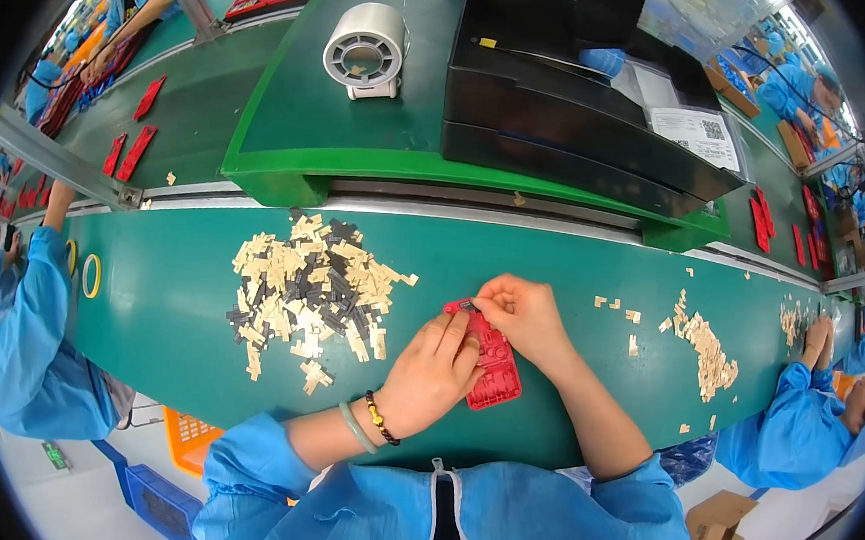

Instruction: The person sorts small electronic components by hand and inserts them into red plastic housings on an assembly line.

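A red plastic housing, about phone-sized with moulded recesses, lies slightly tilted on the green table in front of me. My left hand grips it from the left, fingers bent over its upper half. At its far end, my right hand is closed in a pinch, thumb and forefinger against the edge. A small dark piece shows there; whether the right fingertips hold anything is hidden. Left of my hands spreads a loose pile of small cream and black L-shaped pieces.
Cream pieces lie scattered to the right. Beyond the table edge, a green raised shelf carries a white fan and a black bin. Tape rolls lie at left. Co-workers in blue sit on both sides.
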Tool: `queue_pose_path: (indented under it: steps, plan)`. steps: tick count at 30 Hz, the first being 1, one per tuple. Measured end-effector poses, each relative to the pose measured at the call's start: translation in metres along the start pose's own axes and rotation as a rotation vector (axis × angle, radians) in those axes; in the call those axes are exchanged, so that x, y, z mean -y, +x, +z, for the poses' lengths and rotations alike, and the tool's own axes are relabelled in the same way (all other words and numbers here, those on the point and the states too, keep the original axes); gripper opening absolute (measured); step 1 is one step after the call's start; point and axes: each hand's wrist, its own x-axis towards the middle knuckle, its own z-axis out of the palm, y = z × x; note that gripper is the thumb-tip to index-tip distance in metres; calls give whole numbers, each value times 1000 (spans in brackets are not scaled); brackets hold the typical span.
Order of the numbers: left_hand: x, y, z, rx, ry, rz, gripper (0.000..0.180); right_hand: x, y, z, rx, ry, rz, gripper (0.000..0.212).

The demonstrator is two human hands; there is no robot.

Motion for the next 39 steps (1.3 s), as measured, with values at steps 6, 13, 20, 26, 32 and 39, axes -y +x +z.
queue_pose_path:
  steps: [6,13,20,26,32,39]
  plan:
    - [9,5,-9,27,-136,24,42,14,-14,4,-240,-560,-361,13]
    - [5,13,-8,41,-122,20,43,-7,-30,-9,-255,-777,-600,17]
    - [3,24,-6,-2,-37,8,46,-3,-30,-22,-261,-777,-614,18]
    - [9,29,-3,-15,187,71,22,-6,-64,-21,42,-534,-827,43]
    - [0,26,16,-71,92,16,35,-9,-86,-21,125,-693,-921,33]
    - [7,29,26,10,124,13,29,-5,-86,-21,145,-611,-766,22]
